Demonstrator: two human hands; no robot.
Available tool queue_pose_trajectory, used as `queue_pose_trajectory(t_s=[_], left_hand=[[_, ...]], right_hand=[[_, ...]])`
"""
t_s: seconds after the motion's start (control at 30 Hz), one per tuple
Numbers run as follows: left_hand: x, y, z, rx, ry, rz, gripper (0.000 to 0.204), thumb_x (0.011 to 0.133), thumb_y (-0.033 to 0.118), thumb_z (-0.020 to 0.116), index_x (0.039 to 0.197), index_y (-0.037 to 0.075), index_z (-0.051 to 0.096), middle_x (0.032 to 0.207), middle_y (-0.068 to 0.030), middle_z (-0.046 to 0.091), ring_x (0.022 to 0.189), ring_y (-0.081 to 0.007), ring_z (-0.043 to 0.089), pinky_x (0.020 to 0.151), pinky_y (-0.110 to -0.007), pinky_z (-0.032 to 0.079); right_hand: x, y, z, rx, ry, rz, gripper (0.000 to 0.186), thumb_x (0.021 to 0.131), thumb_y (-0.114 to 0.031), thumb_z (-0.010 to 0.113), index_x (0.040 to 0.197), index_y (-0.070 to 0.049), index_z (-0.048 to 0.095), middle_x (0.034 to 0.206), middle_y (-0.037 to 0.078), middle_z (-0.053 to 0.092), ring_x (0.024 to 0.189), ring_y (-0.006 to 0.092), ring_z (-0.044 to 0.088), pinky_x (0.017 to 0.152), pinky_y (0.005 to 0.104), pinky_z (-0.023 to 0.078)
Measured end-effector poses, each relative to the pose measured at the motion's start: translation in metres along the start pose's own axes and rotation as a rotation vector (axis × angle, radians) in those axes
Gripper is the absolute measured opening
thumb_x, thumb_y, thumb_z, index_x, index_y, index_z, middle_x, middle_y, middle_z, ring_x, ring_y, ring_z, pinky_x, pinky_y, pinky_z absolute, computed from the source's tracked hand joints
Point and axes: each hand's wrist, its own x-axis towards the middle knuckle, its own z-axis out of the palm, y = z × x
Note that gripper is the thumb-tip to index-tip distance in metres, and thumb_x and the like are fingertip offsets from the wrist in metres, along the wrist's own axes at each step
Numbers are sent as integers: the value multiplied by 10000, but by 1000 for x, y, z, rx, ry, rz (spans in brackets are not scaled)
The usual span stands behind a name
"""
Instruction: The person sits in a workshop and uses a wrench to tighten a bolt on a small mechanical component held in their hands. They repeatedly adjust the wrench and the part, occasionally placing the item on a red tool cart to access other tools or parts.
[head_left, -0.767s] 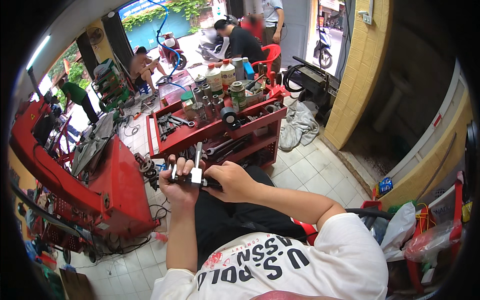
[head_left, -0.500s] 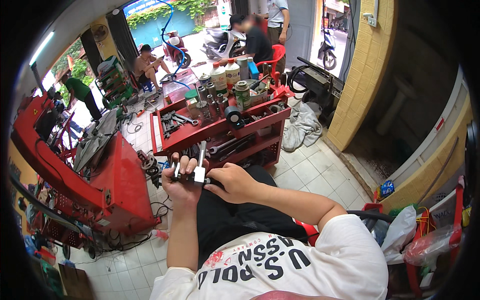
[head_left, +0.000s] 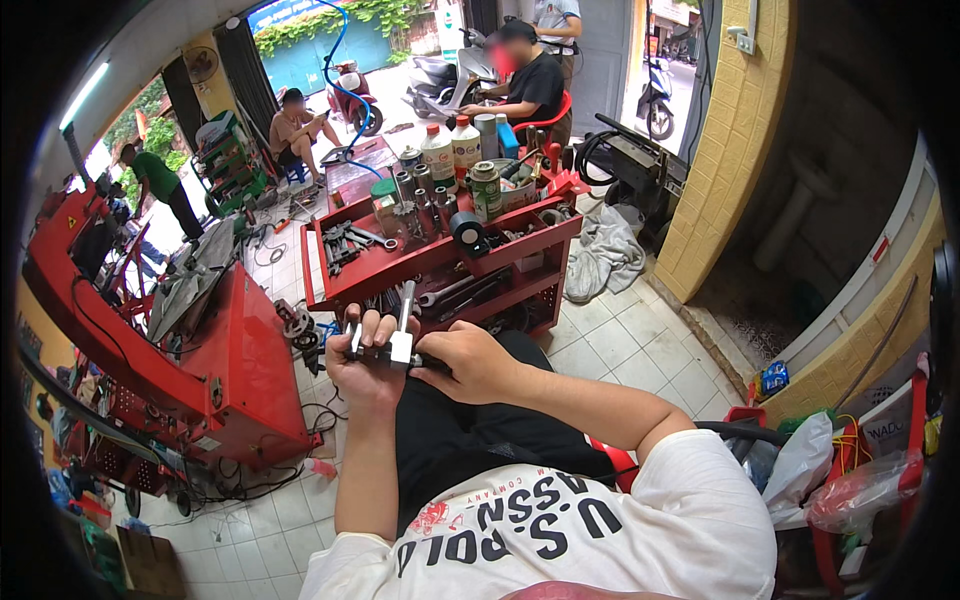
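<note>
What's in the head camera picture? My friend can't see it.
The left hand and right hand hold a shiny metal tool above black trousers. Beyond it, a red cart carries bottles and wrenches, with people and scooters farther back.

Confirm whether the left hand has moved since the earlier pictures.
No, not visibly: judged against the red tool trolley, the left hand stays in about the same place, around the metal tool. Hand and trolley drift slightly right together in view.

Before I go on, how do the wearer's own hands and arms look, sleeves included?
The left hand and right hand are ungloved, with no watch that I can make out. The forearms are uncovered. The white shirt has short sleeves and black and red lettering on its front.
</note>
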Motion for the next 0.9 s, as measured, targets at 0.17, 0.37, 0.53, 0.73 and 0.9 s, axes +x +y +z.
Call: queue_pose_trajectory(t_s=[0.17,0.37,0.53,0.73,0.9], left_hand=[[0,-1,3,-16,-20,-12,249,869,222,558,1105,143,573,747,19,452,792,-146,545,1112,-594,437],[1,1,2,14,3,9,244,867,223,562,1094,138,587,737,19,455,779,-147,544,1110,-588,438],[2,2,-2,2,-6,-18,307,853,250,601,1134,128,589,738,15,463,784,-145,553,1118,-609,431],[2,2,-3,8,11,1,306,852,248,592,1131,121,582,737,16,463,778,-146,546,1110,-600,433],[-2,2,-6,-26,72,10,290,855,239,565,1118,120,590,737,10,459,768,-155,532,1106,-596,433]], right_hand=[[0,1,2,322,-127,236,219,960,-226,716,1069,-40,675,828,129,694,716,333,653,705,424,514],[2,-4,-5,181,-34,192,249,961,-243,735,1071,-26,684,801,136,684,691,299,674,654,394,531],[2,3,2,177,14,42,263,1011,-271,697,1051,-12,676,766,91,670,650,207,662,601,356,506],[2,11,6,1354,-325,902,272,1073,-283,621,1159,-28,663,777,58,670,564,122,597,498,262,449],[4,-4,10,344,13,158,323,987,-266,749,1158,-8,658,847,47,694,694,165,657,605,335,511]])
